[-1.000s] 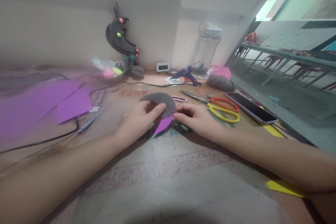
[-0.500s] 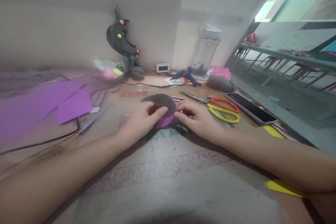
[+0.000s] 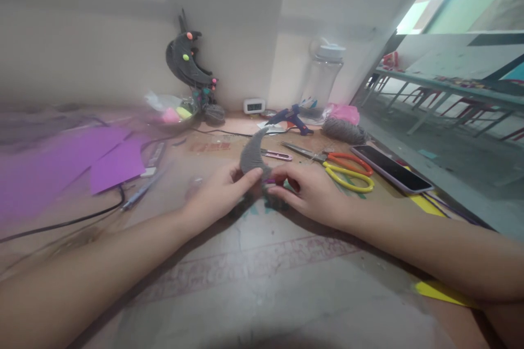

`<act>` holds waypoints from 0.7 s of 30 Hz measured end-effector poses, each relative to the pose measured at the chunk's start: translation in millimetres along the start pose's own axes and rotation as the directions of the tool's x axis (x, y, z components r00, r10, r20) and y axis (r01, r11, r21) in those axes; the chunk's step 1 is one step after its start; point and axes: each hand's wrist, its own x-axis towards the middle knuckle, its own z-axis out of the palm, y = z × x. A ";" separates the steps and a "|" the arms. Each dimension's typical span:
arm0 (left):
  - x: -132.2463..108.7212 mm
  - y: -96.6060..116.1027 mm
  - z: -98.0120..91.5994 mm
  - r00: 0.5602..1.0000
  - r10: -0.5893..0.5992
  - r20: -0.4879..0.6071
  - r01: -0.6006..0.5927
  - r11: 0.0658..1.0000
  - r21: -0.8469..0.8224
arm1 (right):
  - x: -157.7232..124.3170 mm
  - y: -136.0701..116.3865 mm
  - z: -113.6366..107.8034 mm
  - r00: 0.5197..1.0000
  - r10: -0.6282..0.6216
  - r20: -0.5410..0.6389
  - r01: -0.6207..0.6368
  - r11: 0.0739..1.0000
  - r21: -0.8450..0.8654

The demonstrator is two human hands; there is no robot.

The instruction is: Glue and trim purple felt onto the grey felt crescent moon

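Note:
A grey yarn-wrapped crescent (image 3: pixel 252 155) stands between my hands, its pointed tip up and slightly to the right. My left hand (image 3: pixel 229 185) pinches its lower left side between thumb and fingers. My right hand (image 3: pixel 303 185) is closed at its lower right end, by a small bit of purple that shows between the fingertips. The fingers partly hide the crescent's lower part. Just behind it lies a pink craft knife (image 3: pixel 277 155). Scissors (image 3: pixel 347 169) with one orange and one yellow handle lie to the right of my right hand.
Behind are a blue glue gun (image 3: pixel 290 117), a small digital clock (image 3: pixel 254 106), a clear bottle (image 3: pixel 323 76) and grey yarn (image 3: pixel 344 130). A phone (image 3: pixel 391 168) lies at right. Purple sheets (image 3: pixel 117 166) and a pen (image 3: pixel 141 191) lie at left. Grey crescents (image 3: pixel 184 60) hang by the wall.
The crescent has turned from lying over sideways to tip up, and most of the purple piece under it is now hidden. My hands have shifted only slightly.

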 end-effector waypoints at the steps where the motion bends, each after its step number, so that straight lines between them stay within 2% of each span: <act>1: 1.0 1.1 -0.3 0.999 -0.020 -0.044 0.020 1.000 0.000 | -0.2 -0.2 -3.1 0.999 -0.014 0.031 0.017 0.997 -0.074; 3: 3.3 2.6 -1.8 0.989 -0.056 -0.136 0.056 0.998 -0.006 | 0.1 0.6 -10.9 0.994 -0.006 0.109 0.028 0.979 -0.203; 5: 5.8 1.7 -4.3 0.972 -0.060 -0.228 0.058 0.998 -0.019 | 2.0 4.9 -20.3 0.975 0.068 0.212 0.001 0.951 -0.309; 8: 9.5 -5.4 -9.1 0.947 -0.037 -0.318 0.013 0.997 -0.076 | 9.0 21.1 -36.6 0.912 0.231 0.338 -0.071 0.902 -0.425; 11: 12.4 -14.2 -12.7 0.930 -0.053 -0.363 0.001 0.990 -0.141 | 18.7 44.9 -54.2 0.856 0.329 0.400 -0.122 0.878 -0.463; 17: 14.4 -15.7 -12.4 0.930 -0.072 -0.361 0.015 0.987 -0.159 | 28.4 89.7 -86.1 0.833 0.420 0.362 -0.229 0.855 -0.464; 21: 14.4 -13.9 -11.4 0.930 -0.091 -0.356 0.036 0.986 -0.160 | 25.3 116.2 -97.6 0.808 0.497 0.317 -0.326 0.825 -0.462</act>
